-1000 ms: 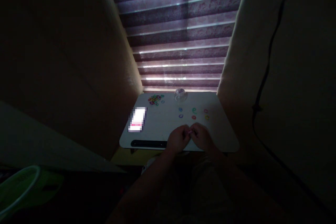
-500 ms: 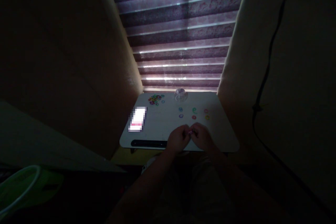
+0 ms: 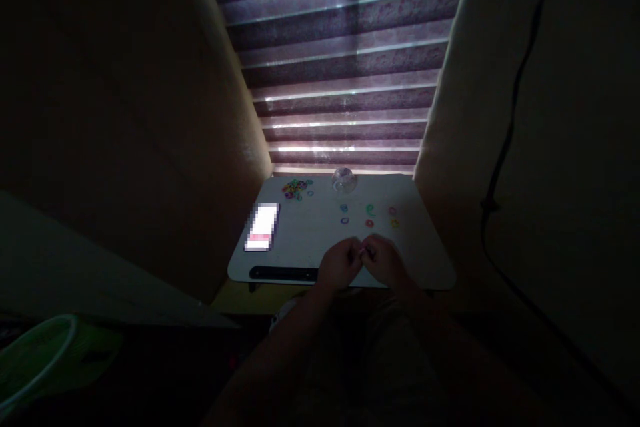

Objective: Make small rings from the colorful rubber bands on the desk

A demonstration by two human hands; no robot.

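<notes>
My left hand (image 3: 341, 263) and my right hand (image 3: 384, 260) meet above the near edge of the white table (image 3: 300, 240). Both are closed, fingertips pinching a small pinkish elastic band (image 3: 362, 251) between them; the fingers hide most of it. Just beyond my hands, small coloured bands lie in two loose rows, among them a purple band (image 3: 345, 221), a red band (image 3: 369, 223), a yellow band (image 3: 395, 223) and a green band (image 3: 371, 210). A mixed pile of bands (image 3: 295, 189) sits at the far left.
A clear round container (image 3: 344, 180) stands at the table's back edge. On the left lies a phone (image 3: 263, 227) with a lit screen, and a dark slot (image 3: 283, 273) runs along the front edge. Pleated blinds (image 3: 345, 80) hang behind; a green basket (image 3: 60, 360) is at lower left.
My hands stay nearly in place. The fingers of my right hand have shifted slightly around the small band, and less of it shows now.
</notes>
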